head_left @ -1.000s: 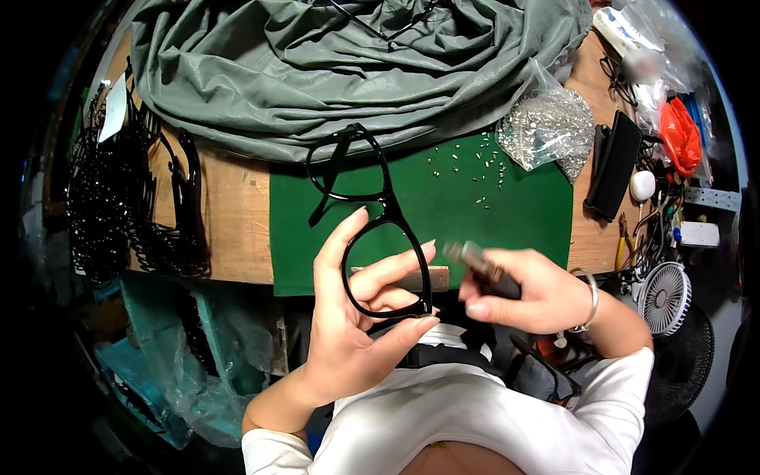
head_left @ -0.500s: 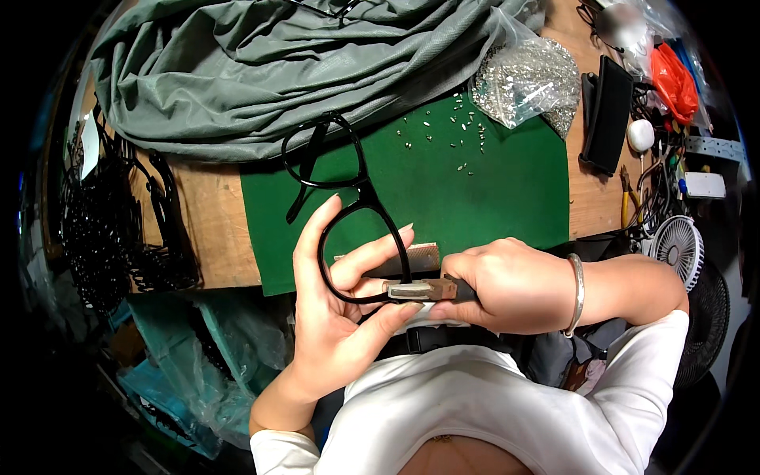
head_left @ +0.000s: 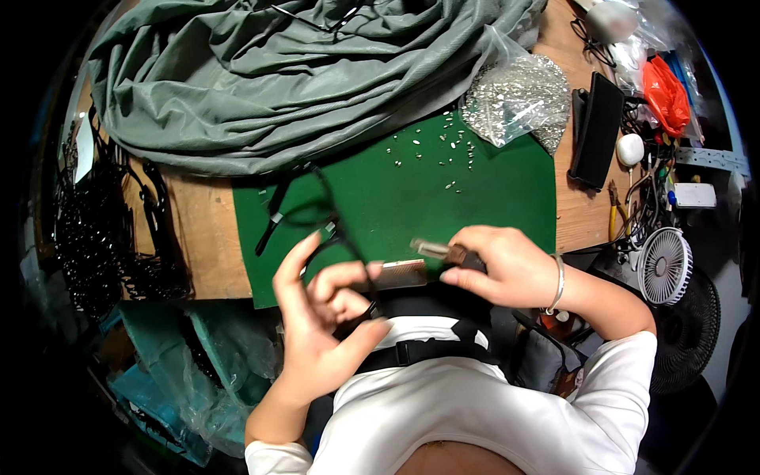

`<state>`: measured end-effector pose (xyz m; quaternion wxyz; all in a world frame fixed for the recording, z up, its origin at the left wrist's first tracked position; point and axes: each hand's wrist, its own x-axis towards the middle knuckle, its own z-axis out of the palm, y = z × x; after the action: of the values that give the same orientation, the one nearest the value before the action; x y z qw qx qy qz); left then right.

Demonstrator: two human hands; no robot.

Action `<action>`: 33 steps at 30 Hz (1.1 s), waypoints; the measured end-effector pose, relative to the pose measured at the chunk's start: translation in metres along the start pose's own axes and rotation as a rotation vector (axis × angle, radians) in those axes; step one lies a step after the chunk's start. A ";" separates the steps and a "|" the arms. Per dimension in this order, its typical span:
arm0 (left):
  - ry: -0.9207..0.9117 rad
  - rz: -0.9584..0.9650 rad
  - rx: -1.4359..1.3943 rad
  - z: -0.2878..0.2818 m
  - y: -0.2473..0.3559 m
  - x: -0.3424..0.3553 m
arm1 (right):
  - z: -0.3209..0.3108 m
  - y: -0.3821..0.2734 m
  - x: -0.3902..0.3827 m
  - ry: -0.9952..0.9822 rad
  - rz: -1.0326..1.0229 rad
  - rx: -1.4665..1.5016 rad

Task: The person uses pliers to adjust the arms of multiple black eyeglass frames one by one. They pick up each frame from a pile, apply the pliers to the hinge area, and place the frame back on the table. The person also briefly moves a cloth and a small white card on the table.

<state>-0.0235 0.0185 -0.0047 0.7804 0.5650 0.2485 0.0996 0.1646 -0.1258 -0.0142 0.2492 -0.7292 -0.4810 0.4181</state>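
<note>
My left hand holds a black eyeglass frame, with the thumb and fingers around its lower rim. Motion blurs the frame, which reaches up and left over the green mat. To the right of it, apart from the frame, my right hand is closed on a pliers-like tool with a flat, worn metal head and a dark handle. Between the two hands, a textured metal plate lies at the mat's near edge.
Small shiny metal pieces lie scattered on the mat by a clear bag of them. Grey-green cloth covers the back. Many black frames pile up at left. A black case, yellow-handled pliers and a white fan stand right.
My right hand and the tool have come away from the rim and moved up and right. The eyeglass frame has shifted left and lower in my left hand.
</note>
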 end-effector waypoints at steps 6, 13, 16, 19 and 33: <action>0.150 0.068 0.009 0.015 -0.022 -0.014 | -0.015 0.034 0.028 0.358 0.018 -0.294; -0.064 -0.090 -0.414 0.006 -0.011 -0.014 | -0.009 0.042 0.039 0.415 -0.038 -0.312; -0.137 -0.166 -0.609 0.007 -0.013 -0.010 | -0.006 0.039 0.045 0.322 0.014 -0.443; -0.037 -0.303 -0.369 0.007 -0.007 -0.006 | -0.009 0.039 0.042 0.324 -0.003 -0.405; 0.060 -0.010 -0.008 0.042 -0.023 -0.006 | 0.037 -0.032 0.025 0.322 0.005 0.834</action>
<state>-0.0105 -0.0275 -0.0147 0.7755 0.5574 0.2740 0.1135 0.1217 -0.0911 -0.0183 0.5925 -0.6235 -0.2245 0.4580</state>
